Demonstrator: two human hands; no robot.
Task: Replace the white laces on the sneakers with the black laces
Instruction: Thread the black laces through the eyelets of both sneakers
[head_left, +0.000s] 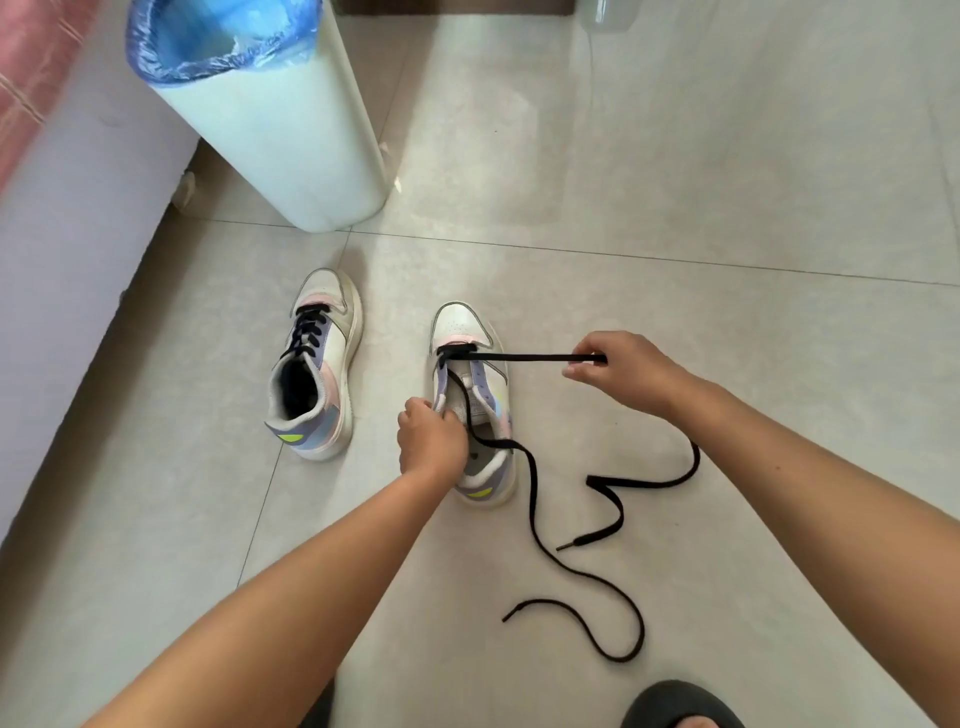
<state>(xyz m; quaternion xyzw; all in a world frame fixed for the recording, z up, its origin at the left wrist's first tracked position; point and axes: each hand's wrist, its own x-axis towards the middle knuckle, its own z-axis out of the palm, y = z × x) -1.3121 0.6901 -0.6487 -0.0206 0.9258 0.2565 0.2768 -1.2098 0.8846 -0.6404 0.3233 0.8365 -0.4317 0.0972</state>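
A flat black shoelace (535, 357) runs taut from the lowest eyelets of the right-hand white low-top sneaker with lilac, pink and neon-yellow panels (470, 332) out to the right, where the right hand (621, 371) pinches it between thumb and curled fingers, well clear of the shoe's side. Past that hand the same lace drops to the floor, bends in a zigzag, and ends in a tip near the right forearm. The lace's other half comes out of the eyelets, crosses the tongue toward the heel, and snakes over the pale tiled floor (727, 208) in a long loose curve, its end lying nearer the camera. Only the bottom row of this sneaker is threaded; the upper eyelets stand bare.

The left hand (431, 441) is curled over the left edge of the sneaker's collar near the tongue, gripping it, so the shoe sits toe pointing away.

To the left, apart from it, the matching second sneaker (317, 364) stands on the floor with a black lace crisscrossed up its front.

Farther away stands a tall pale-green waste bin with a blue plastic liner (275, 130). A white wall or furniture panel (67, 260) runs along the left. At the near right edge shows a dark slipper (680, 701).
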